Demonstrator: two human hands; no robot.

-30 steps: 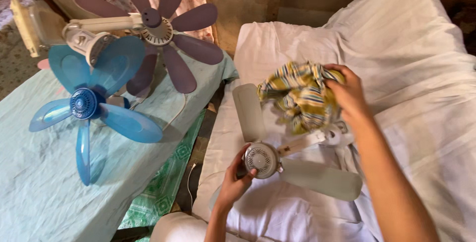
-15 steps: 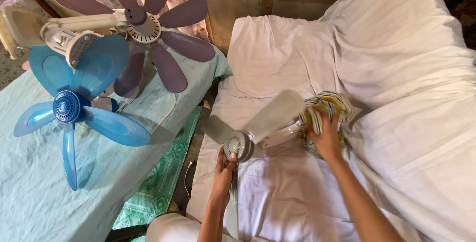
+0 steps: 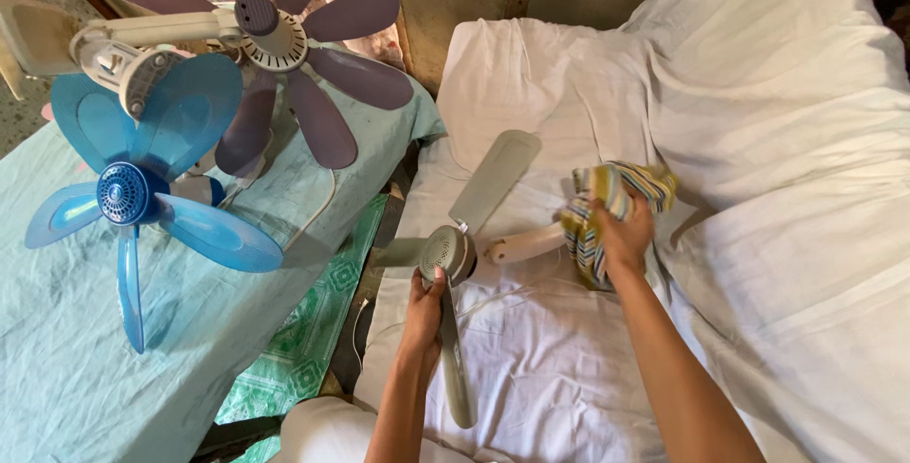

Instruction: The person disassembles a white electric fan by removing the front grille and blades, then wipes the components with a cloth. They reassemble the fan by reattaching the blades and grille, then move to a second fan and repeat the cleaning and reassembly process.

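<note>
My left hand (image 3: 424, 309) grips the round hub of a small grey three-bladed fan (image 3: 444, 253) that lies above the white sheet (image 3: 777, 131). One blade (image 3: 493, 179) points up and right, another (image 3: 453, 368) points down past my wrist. My right hand (image 3: 621, 231) clutches a bunched striped cloth (image 3: 607, 193) of yellow, green and white, pressed against the fan's pale arm (image 3: 524, 243).
To the left, on a light teal cloth (image 3: 57, 368), lie a blue fan (image 3: 123, 193) and a purple-bladed fan (image 3: 270, 36) with a white arm. A green patterned mat (image 3: 303, 340) shows in the gap between the two surfaces. A wall stands behind.
The grey fan has turned so a blade points up and right. My right hand with the cloth came down from above the blades to the fan's arm.
</note>
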